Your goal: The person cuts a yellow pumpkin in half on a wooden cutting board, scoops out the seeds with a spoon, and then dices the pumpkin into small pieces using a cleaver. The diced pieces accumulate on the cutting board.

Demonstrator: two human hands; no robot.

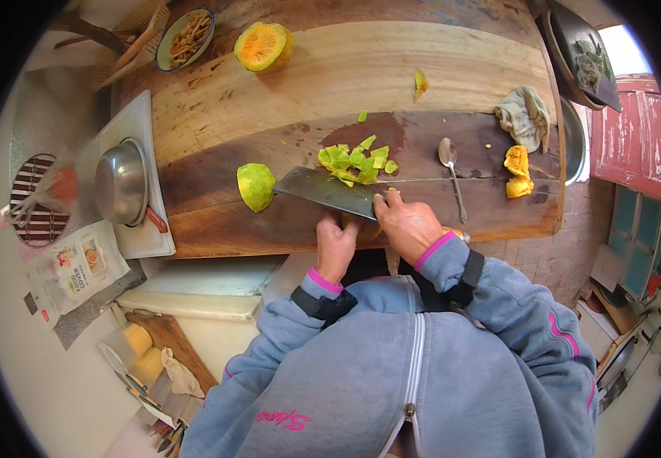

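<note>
My right hand [407, 223] grips a broad-bladed cleaver [324, 192] where blade and handle meet, with the blade lying nearly flat and pointing left. Under the blade, my left hand [336, 243] holds a pumpkin piece [369, 230], mostly covered by the cleaver and my fingers. Green pumpkin peelings [359, 160] lie in a loose heap just beyond the blade. Left of the cleaver's tip sits a pumpkin chunk [256, 187] with a green, pared-looking surface. A cut pumpkin half [263, 47] rests at the far side of the wooden table [364, 74], its seedy flesh exposed.
To the right lie a metal spoon [450, 172], scooped orange pumpkin pulp [517, 172] and a crumpled cloth [525, 117]. A metal pan [120, 183] stands on a white board [144, 229] at the left. Farther back is an enamel bowl [186, 40] of dried strips.
</note>
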